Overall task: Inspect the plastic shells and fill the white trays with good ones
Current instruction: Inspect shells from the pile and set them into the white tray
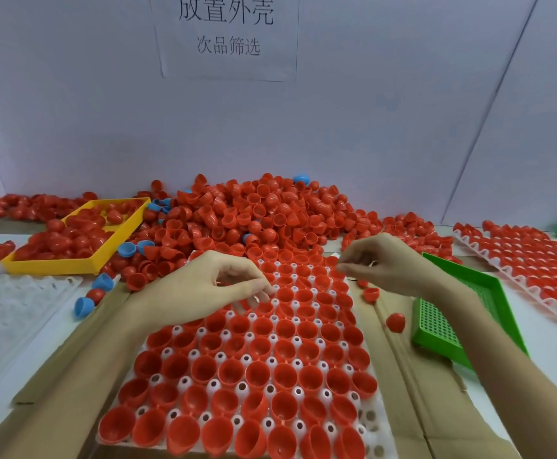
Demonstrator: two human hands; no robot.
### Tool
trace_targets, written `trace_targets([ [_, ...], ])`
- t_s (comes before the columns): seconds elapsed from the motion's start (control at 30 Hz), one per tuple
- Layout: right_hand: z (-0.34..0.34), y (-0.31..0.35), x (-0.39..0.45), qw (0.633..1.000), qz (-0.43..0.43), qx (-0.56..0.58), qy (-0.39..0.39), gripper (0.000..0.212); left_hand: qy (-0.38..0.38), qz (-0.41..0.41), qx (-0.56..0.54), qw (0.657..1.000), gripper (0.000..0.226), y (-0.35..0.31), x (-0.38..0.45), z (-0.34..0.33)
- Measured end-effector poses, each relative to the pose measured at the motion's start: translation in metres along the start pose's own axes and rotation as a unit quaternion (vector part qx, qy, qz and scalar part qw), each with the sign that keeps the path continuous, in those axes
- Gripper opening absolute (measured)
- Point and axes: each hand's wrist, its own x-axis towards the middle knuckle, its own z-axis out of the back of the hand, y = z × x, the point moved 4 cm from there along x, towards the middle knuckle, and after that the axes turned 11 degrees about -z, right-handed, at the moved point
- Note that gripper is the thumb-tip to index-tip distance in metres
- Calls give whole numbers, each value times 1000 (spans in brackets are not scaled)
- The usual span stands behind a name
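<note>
1. The filling step looks almost done: the white moulded plastic tray [368, 422] on the flattened brown cardboard [399, 329] at centre holds red half-round plastic shells [260, 346], open side up, in nearly every pocket.
2. The left hand [204, 286] hovers over the tray's 10 o'clock part, fingers curled downward with the tips at a seated shell; whether they pinch it cannot be told.
3. The right hand [383, 263] hangs over the tray's 1 o'clock corner, fingertips drawn together; anything held is too small to tell.
4. The loose heap of red shells [254, 213] lies at 12 o'clock, touching the tray's far edge.
5. Judgement: next comes checking the far rows, then swapping in the empty clear tray [12, 309] at 9 o'clock.
6. Rejects probably go in the yellow plastic tray [71, 266] at 10 o'clock.
</note>
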Motion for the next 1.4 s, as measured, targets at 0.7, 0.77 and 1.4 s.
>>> trace_targets([
  [0.7,-51,-37,143,980,-121,-35,-151,32,-53,2,32,998,18,8,-3,12],
  [0.77,-42,-33,134,982,-96,-20,-163,35,-53,3,38,998,17,8,-2,12],
  [1.4,-67,24,-20,888,43,417,190,37,-112,-40,59,991,39,-12,5,-14],
])
